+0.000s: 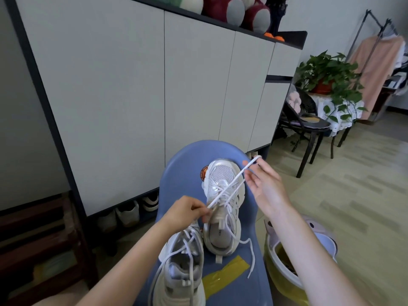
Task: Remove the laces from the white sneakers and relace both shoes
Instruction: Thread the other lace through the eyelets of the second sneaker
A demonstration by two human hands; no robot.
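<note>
Beside white cabinet doors (123, 89), on a blue chair (176, 164): left hand (185, 212) and right hand (263, 184) each pinching one lace (229, 184), partly drawn from the far sneaker (223, 177); near sneaker (183, 268) loosened, relacing of both apparently still ahead.

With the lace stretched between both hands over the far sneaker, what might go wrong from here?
1. The lace is taut between the left hand and right hand; a hard pull may drag the far sneaker along the stool.
2. The near sneaker overhangs the stool's edge and may fall.
</note>
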